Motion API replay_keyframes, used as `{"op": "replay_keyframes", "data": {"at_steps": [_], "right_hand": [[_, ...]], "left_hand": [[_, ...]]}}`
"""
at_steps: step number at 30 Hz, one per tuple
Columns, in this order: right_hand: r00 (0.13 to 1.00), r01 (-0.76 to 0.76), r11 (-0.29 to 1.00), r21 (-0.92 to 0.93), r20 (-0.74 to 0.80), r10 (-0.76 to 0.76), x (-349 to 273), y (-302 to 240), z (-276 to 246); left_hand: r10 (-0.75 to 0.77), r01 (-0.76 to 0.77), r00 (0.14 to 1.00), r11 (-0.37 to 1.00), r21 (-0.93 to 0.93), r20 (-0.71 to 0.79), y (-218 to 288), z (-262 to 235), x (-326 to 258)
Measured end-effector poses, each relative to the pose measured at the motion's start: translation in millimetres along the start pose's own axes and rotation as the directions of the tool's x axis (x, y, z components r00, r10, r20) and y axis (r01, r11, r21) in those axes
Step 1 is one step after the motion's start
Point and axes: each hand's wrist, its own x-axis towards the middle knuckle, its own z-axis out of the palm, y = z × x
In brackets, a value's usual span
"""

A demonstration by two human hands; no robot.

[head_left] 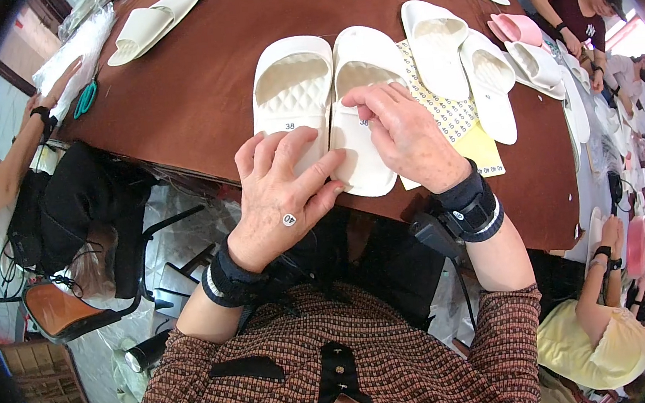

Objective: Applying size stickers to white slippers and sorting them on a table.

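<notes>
Two white slippers lie side by side at the table's near edge, toes pointing away from me. Over the left slipper (pixel 289 61) my left hand (pixel 278 182) is open, its fingers spread on the heel part and its thumb near the right slipper. A small round sticker is on the back of this hand. My right hand (pixel 409 135) is closed over the right slipper (pixel 366 170), thumb and forefinger meeting beside a small printed label (pixel 364 123). What they pinch, if anything, is hidden. Another label (pixel 290 126) shows on the left slipper's insole.
A yellow-and-white sticker sheet (pixel 450 115) lies under another white slipper pair (pixel 439 42) at right. Beyond are a pink slipper (pixel 517 30) and more white ones. One pair (pixel 154 27) is far left. People work around the brown-covered table (pixel 187 82); a chair (pixel 61 308) stands left.
</notes>
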Motion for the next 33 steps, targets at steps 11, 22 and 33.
{"op": "replay_keyframes", "data": {"at_steps": [11, 22, 33], "right_hand": [[0.998, 0.054, 0.995, -0.079, 0.037, -0.051, -0.6, -0.1, -1.2], [0.996, 0.094, 0.991, -0.098, 0.017, -0.092, -1.0, 3.5, 1.0], [0.997, 0.075, 0.993, -0.092, 0.013, -0.075, -0.5, 2.3, 1.7]], "left_hand": [[-0.001, 0.001, 1.0, 1.0, -0.001, -0.008, 0.3, -0.4, 0.1], [0.0, 0.0, 1.0, 1.0, 0.004, -0.002, 0.1, 0.4, 0.2], [0.006, -0.006, 1.0, 1.0, 0.013, -0.012, -1.0, 1.2, -0.9]]}}
